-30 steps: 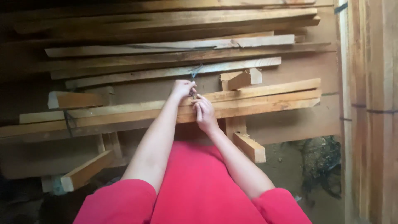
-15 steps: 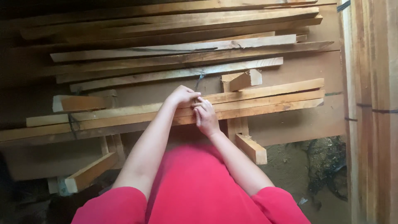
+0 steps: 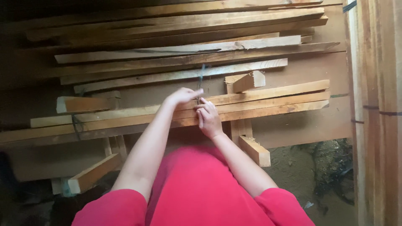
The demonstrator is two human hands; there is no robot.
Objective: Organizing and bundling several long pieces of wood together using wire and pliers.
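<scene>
Nearest you, your red sleeves (image 3: pixel 197 196) fill the bottom of the view, and both forearms reach forward over them. Low on your left a short block (image 3: pixel 90 173) lies on the dirt; on your right another short block (image 3: pixel 254 150) slants down from under the bundle, just beside your right forearm.

Your right hand (image 3: pixel 209 119) rests on the bundle (image 3: pixel 268 102) of long slats, fingers spread flat across the top slats and not closed on anything. Your left hand (image 3: pixel 182 97) sits just beyond it, touching the far edge of the bundle, its fingertips pinched on a thin dark strap (image 3: pixel 200 79) that runs up from the slats between your two hands. The strap is blurred, so you cannot tell how it ties around the wood. The bundle lies across the view, its left end dropping into shadow, where a second dark band (image 3: pixel 76 124) wraps it.

Just past your hands a small offcut (image 3: pixel 247 81) stands tilted on the brown surface (image 3: pixel 301 125), near the strap. To the left an end-cut piece (image 3: pixel 81 104) sits on top of the bundle.

Farther out, more long slats (image 3: pixel 180 58) are stacked, overlapping, up to the top edge. Along your right side upright planks (image 3: pixel 377 104) close in the surface.
</scene>
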